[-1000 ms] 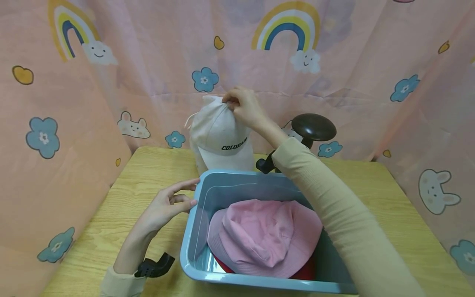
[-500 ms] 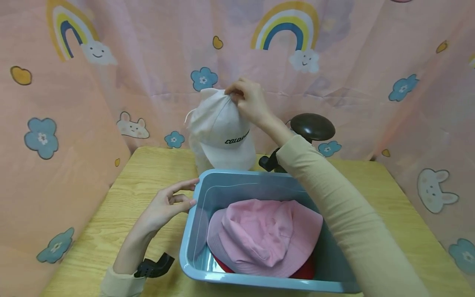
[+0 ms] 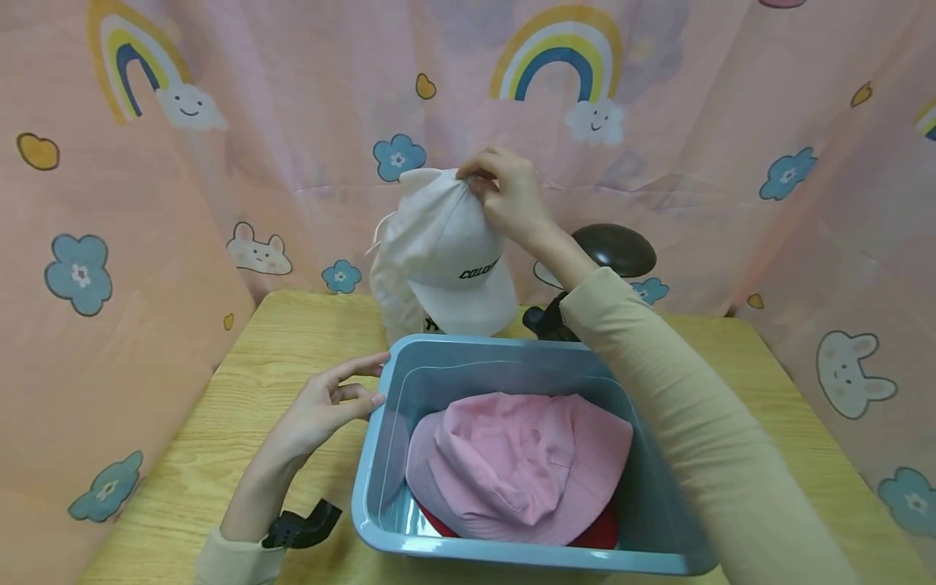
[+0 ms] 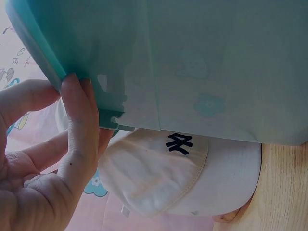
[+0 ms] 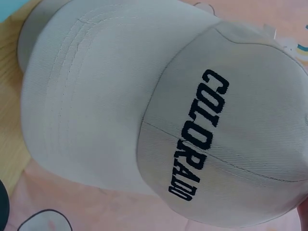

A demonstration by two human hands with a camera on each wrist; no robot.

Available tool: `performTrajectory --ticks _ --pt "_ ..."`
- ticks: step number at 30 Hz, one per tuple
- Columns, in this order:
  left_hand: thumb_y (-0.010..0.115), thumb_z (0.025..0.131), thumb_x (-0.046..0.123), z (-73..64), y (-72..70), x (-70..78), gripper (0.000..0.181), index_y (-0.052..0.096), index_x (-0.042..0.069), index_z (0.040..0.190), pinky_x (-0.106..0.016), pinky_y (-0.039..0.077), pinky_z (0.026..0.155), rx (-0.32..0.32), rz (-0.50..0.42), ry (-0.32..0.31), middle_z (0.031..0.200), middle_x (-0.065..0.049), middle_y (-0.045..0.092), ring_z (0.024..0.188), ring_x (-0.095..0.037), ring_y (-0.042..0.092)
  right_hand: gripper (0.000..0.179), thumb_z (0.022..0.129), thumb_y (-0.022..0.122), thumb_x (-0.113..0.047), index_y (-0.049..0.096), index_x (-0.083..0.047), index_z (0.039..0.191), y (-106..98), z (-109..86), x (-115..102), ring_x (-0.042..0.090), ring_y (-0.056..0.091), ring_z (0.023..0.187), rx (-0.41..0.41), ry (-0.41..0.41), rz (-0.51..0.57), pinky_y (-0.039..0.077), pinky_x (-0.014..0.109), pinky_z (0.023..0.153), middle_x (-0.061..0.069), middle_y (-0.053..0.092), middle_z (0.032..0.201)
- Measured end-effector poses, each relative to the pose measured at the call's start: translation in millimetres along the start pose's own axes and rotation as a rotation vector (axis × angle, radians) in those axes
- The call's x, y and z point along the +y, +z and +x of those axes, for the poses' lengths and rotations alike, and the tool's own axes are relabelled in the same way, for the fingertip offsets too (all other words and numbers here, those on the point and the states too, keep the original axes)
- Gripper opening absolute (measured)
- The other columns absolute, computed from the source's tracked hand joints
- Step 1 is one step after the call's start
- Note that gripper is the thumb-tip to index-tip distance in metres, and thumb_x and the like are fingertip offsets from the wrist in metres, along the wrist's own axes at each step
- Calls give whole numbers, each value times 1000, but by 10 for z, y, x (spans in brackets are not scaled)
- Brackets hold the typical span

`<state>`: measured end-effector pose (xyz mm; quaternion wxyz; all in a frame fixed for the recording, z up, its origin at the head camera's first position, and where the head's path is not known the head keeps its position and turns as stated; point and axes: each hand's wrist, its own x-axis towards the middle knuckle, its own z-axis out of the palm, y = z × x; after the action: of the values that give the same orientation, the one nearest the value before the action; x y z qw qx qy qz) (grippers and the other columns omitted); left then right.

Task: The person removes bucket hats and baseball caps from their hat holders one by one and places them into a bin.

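Observation:
My right hand (image 3: 512,191) pinches the top of the crown of a white baseball cap (image 3: 468,264). Dark COLORADO lettering runs across the front of this cap (image 5: 192,139) in the right wrist view. Just behind it is a second off-white cap (image 4: 154,168), marked with a dark NY logo and mostly hidden in the head view. With thumb and fingertips, my left hand (image 3: 322,406) holds the left rim of a blue plastic tub (image 3: 504,548), near its far corner. Inside the tub a pink bucket hat (image 3: 519,471) lies over something red (image 3: 600,528), largely covered.
A dark brown, round-topped stand (image 3: 614,248) rises behind my right forearm. Everything stands on a wood-grain table (image 3: 292,333), whose far edge meets a pink patterned curtain (image 3: 329,97). Black straps with a camera mount (image 3: 303,526) circle the wrists.
My right hand has moved up and to the right, taking the COLORADO cap with it. More of the cap behind now shows, including part of its logo. The left hand stays on the tub.

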<state>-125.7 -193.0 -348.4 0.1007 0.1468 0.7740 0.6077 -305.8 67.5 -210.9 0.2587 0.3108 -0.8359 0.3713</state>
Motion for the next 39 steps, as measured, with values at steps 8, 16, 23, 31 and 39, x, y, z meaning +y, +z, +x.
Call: performTrajectory --ticks 8,16,23,31,39 --pt "63 92 14 1 -3 1 54 44 10 143 -30 55 79 0 3 -2 137 -18 45 81 -7 65 23 90 51 12 71 2 97 -131 -27 6 22 62 94 38 -27 19 52 31 92 15 66 98" --pt "63 92 14 -1 -18 -4 55 44 10 143 -30 54 79 -3 -1 0 138 -17 44 80 -7 65 24 90 51 10 71 0 97 -255 -43 -31 23 63 96 69 -28 -1 52 31 92 15 66 98" --pt "63 92 14 -5 -23 -8 55 44 9 144 -30 54 80 -5 -6 2 138 -17 45 80 -7 66 25 88 52 12 72 1 95 -349 -41 -47 24 63 96 102 -74 15 51 32 92 16 66 96" --pt "63 92 16 -24 -51 -9 55 44 10 144 -29 53 83 -1 -3 -15 138 -16 45 81 -7 65 24 88 52 13 72 2 94 -424 -29 -89 25 62 95 151 -137 9 52 34 92 17 67 96" --pt "64 92 16 -22 -56 -20 55 44 10 143 -30 53 84 -5 -16 -14 138 -16 45 82 -8 65 24 87 54 13 74 1 94 -521 -52 -147 21 63 95 143 -131 50 51 26 92 16 68 94"
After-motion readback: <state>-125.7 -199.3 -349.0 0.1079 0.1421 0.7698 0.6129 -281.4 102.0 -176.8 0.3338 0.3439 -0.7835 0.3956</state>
